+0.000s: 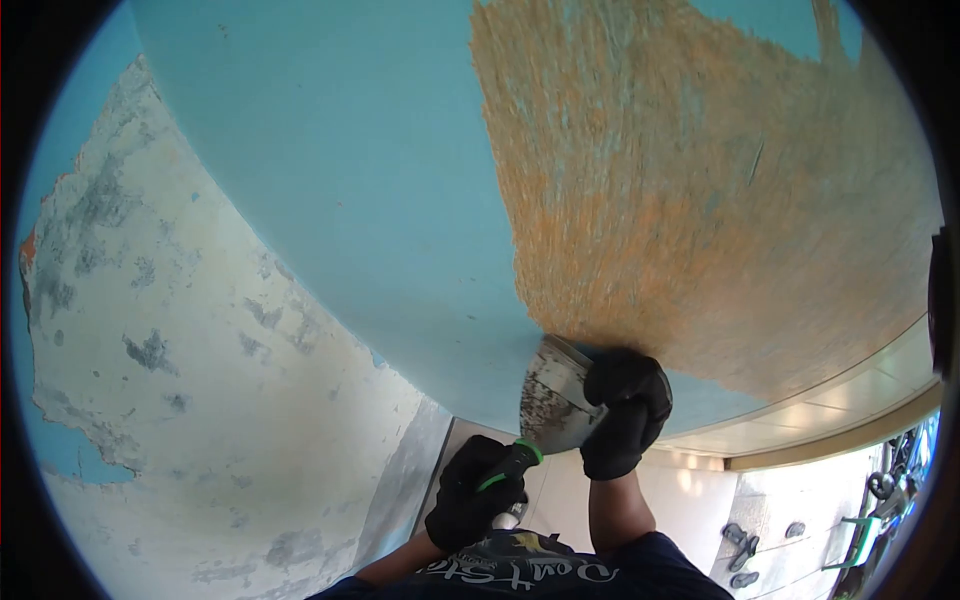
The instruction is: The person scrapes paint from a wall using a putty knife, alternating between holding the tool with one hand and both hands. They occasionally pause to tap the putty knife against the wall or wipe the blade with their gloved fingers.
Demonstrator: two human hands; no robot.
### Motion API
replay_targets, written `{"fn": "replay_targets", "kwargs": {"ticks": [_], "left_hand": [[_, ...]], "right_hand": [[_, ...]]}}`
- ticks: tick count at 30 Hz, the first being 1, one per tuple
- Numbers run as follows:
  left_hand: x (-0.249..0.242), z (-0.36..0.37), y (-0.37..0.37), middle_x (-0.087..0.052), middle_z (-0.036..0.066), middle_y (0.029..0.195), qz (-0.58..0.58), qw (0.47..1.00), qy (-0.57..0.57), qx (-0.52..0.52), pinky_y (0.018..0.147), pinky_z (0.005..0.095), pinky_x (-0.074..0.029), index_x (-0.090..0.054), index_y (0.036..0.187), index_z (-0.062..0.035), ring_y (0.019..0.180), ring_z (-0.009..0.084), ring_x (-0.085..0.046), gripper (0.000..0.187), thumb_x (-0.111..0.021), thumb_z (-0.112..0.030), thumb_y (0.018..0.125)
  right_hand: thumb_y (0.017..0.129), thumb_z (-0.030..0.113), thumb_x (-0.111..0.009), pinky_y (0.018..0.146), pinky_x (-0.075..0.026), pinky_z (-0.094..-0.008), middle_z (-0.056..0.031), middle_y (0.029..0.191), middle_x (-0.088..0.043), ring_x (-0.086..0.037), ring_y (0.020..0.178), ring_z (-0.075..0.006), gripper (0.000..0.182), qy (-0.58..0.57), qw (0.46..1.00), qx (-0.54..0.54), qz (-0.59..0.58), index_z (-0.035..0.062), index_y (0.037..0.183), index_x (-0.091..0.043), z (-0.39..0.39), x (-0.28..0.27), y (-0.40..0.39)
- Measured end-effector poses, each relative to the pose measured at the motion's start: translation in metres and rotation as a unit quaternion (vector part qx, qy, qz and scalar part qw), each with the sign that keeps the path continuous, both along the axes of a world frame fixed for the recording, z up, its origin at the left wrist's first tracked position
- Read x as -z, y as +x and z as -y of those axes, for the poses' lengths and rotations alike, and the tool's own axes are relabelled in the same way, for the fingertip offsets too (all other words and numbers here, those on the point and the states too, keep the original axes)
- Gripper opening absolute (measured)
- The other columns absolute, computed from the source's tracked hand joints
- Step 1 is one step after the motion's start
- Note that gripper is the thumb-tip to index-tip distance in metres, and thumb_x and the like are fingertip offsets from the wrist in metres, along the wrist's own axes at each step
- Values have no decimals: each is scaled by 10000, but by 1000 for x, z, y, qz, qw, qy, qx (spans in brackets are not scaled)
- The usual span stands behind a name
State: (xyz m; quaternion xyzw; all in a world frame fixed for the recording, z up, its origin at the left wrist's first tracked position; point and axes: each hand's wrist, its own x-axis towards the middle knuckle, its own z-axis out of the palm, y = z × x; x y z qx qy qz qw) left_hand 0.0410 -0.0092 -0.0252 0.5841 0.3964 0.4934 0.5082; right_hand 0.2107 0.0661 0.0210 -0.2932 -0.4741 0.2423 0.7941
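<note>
A metal scraper (553, 397) with a stained blade and a black-and-green handle is pressed against a turquoise painted wall (350, 180). Its blade edge sits at the lower rim of a large scraped orange-brown patch (700, 190). My left hand (475, 492), in a black glove, is wrapped around the handle. My right hand (625, 410), also in a black glove, grips the side of the blade and pushes it against the wall. Both forearms rise from my dark printed shirt at the bottom of the view.
To the left, an adjoining wall (200, 380) is stripped to patchy white and grey plaster, with bits of turquoise at its edges. Pale floor tiles show at the lower right, with sandals (740, 560) and a green-framed object (865, 535) on them.
</note>
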Motion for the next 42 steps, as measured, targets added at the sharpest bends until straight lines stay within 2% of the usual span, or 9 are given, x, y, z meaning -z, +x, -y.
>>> {"fn": "replay_targets", "kwargs": {"ticks": [2,4,12,20,22,26,28,34,42], "left_hand": [[1,3,1,-568,137,1032,85,992,-91,-4,701,357,-513,-663,1042,-71,873,286,-624,299,-703,63,778],[1,-2,-2,-564,128,1003,-61,998,15,20,694,363,-514,-645,1040,-43,854,271,-618,289,-708,49,773],[3,-5,-12,-576,92,1021,130,974,-175,66,753,347,-546,-610,1098,15,848,191,-656,274,-725,-2,850],[13,-5,-22,-572,120,1010,1,996,-59,67,751,349,-530,-640,1181,-24,873,231,-624,323,-722,-13,868],[6,-15,-25,-574,112,1007,-133,974,164,83,701,333,-546,-643,1218,-32,800,197,-636,309,-676,-24,911],[-3,-17,-25,-575,105,997,-57,990,-49,123,650,303,-552,-639,1254,-36,748,176,-643,321,-642,-16,933],[-5,-16,-24,-580,100,992,-150,978,130,69,635,276,-546,-630,1290,-47,772,159,-650,364,-644,0,930],[-5,-24,-23,-583,82,952,-199,936,287,37,662,291,-536,-635,1290,-41,817,153,-639,362,-654,-18,929],[-5,-23,-22,-588,50,828,8,998,-50,31,650,288,-482,-635,1066,4,751,114,-589,172,-684,-80,925]], "right_hand": [[798,-20,-422,573,-388,-303,-66,699,-500,-469,607,-167,110,10,1000,12,23,61,740,-470,3,-1,0],[801,-6,-411,569,-388,-302,-71,691,-498,-466,600,-171,90,-15,999,10,43,53,752,-457,3,1,4],[812,15,-423,548,-368,-295,-64,694,-478,-451,597,-157,69,-15,996,29,77,41,766,-468,5,-1,1],[824,32,-425,565,-378,-295,-64,709,-481,-459,627,-163,88,3,997,52,53,41,753,-477,11,9,-3],[822,35,-429,571,-384,-301,-64,709,-482,-461,629,-164,86,2,998,40,42,41,751,-477,8,8,-2],[823,54,-442,585,-396,-322,-63,713,-491,-465,624,-166,74,12,997,63,48,42,764,-486,5,6,-6],[821,61,-449,586,-397,-327,-63,718,-494,-464,621,-167,67,-4,999,49,18,41,771,-489,10,9,-6],[815,45,-443,586,-390,-322,-63,710,-492,-462,620,-167,56,17,996,64,56,47,777,-483,6,11,-5],[811,30,-409,600,-407,-305,-74,714,-511,-477,634,-165,85,27,998,48,41,45,766,-479,-4,-3,-15]]}}
